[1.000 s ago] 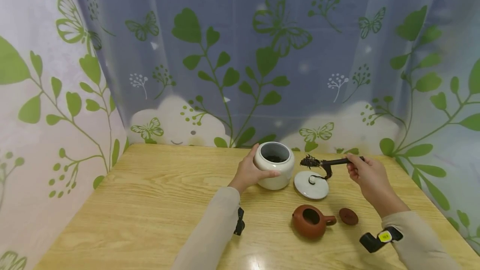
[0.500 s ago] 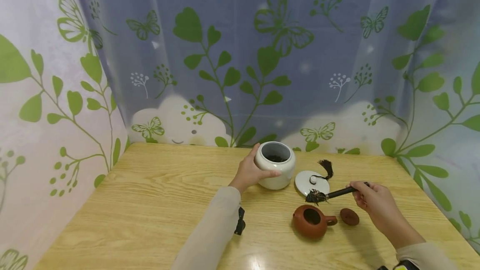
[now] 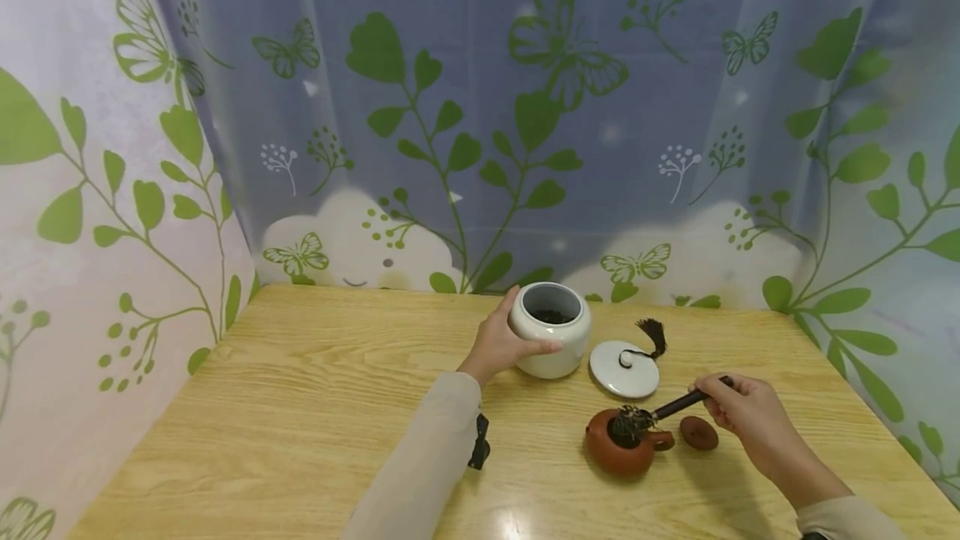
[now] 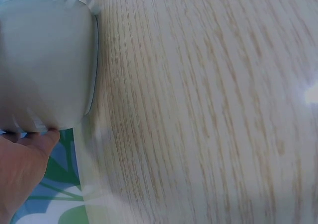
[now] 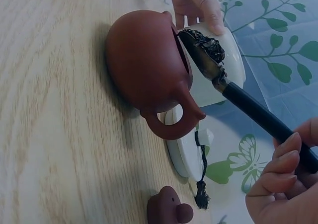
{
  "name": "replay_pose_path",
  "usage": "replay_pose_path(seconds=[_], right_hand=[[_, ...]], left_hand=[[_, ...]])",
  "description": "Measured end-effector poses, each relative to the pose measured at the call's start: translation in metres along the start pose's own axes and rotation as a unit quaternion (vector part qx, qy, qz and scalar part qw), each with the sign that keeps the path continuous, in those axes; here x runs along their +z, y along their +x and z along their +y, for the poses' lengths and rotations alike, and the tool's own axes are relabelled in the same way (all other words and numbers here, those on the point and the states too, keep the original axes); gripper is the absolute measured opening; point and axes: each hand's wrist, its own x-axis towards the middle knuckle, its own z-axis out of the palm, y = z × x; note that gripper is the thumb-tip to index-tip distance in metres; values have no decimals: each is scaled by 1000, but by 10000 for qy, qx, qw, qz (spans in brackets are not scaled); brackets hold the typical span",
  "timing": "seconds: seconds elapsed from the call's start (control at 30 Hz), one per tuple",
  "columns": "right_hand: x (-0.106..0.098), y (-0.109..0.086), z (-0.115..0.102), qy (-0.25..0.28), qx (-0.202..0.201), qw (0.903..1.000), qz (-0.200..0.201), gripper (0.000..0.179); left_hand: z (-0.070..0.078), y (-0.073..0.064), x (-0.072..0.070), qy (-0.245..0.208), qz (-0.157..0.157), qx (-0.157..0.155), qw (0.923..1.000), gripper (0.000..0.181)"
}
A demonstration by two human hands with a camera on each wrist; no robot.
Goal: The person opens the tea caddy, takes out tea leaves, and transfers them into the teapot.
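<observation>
In the head view my left hand (image 3: 498,345) grips the side of a white jar (image 3: 555,352) with dark tea leaves inside; the left wrist view shows the jar's wall (image 4: 47,65) and part of that hand. My right hand (image 3: 750,415) holds a tea scoop by its black handle (image 3: 681,404). Dark dry tea leaves (image 5: 206,45) are heaped in the scoop's bowl, over the mouth of a reddish-brown clay teapot (image 3: 618,457). The teapot stands upright on the table, its handle (image 5: 174,127) towards my right hand.
Behind the teapot lies the white jar lid (image 3: 624,373) with a black tassel (image 3: 654,337). The small teapot lid (image 3: 699,433) rests right of the teapot handle. A patterned curtain (image 3: 420,148) hangs along the wooden table's (image 3: 337,407) back edge.
My right hand has brought the loaded scoop from beside the jar, across the white lid, down and nearer to the teapot's mouth. The left hand and jar stay in place.
</observation>
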Motion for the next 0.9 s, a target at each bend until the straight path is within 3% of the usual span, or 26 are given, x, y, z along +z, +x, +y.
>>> replay_pose_path(seconds=[0.2,0.33,0.47,0.63,0.7,0.9], right_hand=[[3,0,-5,-742,-241,9968,142,32],[8,0,-14,-1453,-459,9879,287,32],[15,-4,-26,-2318,-847,9684,356,28],[28,-10,-40,-3213,-1723,9300,469,21],[33,-11,-44,-3354,-1993,9195,481,19],[37,-11,-48,-3400,-2106,9158,365,19]], left_hand=[[1,-1,1,64,-30,-7,10000,117],[2,0,0,82,7,-3,10000,117],[2,0,-1,82,-10,-4,10000,117],[1,1,-1,83,-28,4,10000,116],[2,1,-1,66,-20,10,10000,116],[2,-1,-2,52,-29,-17,10000,116]])
